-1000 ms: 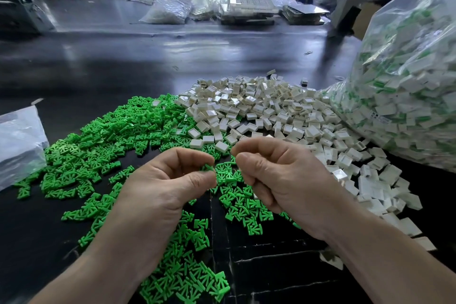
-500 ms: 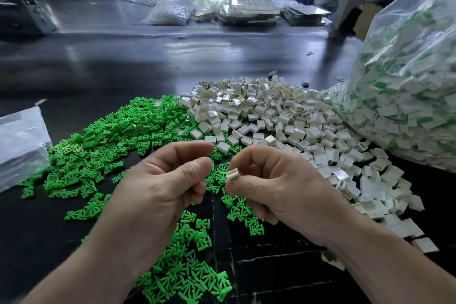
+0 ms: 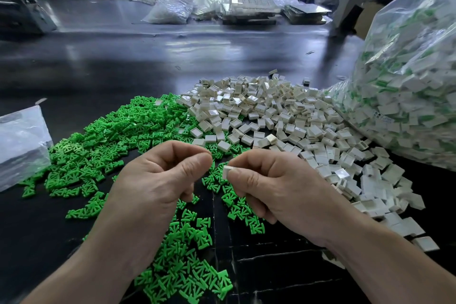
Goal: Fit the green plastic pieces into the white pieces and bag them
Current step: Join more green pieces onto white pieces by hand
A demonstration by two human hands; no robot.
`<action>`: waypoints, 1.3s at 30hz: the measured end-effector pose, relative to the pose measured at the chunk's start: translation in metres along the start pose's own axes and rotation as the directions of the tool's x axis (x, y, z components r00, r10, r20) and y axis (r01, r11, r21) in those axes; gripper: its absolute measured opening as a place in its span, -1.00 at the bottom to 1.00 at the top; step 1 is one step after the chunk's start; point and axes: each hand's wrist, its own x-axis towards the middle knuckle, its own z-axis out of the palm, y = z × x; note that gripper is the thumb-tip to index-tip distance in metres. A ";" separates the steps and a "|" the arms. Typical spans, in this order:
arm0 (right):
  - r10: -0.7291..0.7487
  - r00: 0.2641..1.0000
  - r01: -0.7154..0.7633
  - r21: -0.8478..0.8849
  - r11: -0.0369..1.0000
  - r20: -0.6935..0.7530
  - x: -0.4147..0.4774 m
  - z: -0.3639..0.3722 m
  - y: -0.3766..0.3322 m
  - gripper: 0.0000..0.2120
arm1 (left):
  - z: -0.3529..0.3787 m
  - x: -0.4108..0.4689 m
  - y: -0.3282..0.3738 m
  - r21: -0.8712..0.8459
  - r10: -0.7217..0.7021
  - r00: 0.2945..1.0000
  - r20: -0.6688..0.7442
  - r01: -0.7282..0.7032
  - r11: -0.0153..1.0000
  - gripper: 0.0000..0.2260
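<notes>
The right hand [image 3: 278,190] pinches a white piece [image 3: 228,170] over the green pile [image 3: 111,145]. The left hand [image 3: 158,180] is curled up, and whether it holds anything is hidden. A second ago the hands were closer together.

Dark table [image 3: 123,69] — green pieces [image 3: 111,136], white pieces [image 3: 283,111], filled bag [image 3: 407,81] on it.

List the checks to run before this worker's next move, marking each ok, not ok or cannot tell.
1. Small white square plastic piece pinched in right hand: ok.
2. Green plastic piece in left hand: cannot tell, curled fingers hide it.
3. Green piece seated in held white piece: cannot tell.
4. Heap of loose green pieces near both hands: ok.
5. Large clear plastic bag mouth open: cannot tell.
</notes>
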 end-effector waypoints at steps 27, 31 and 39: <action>-0.110 0.993 0.110 0.010 0.994 -0.038 -0.004 0.003 -0.008 -0.83 | 0.006 -0.006 -0.004 -0.054 0.090 0.990 0.107 -0.085 0.995 -0.80; -0.050 0.997 0.040 0.166 0.985 0.060 -0.005 0.001 -0.012 -0.82 | 0.009 -0.007 0.001 -0.357 -0.026 0.935 0.355 0.161 0.920 -0.55; 0.014 0.985 -0.073 0.341 0.937 0.170 -0.007 0.001 -0.016 -0.81 | 0.015 -0.010 0.000 -0.518 -0.096 0.874 0.477 0.367 0.772 -0.62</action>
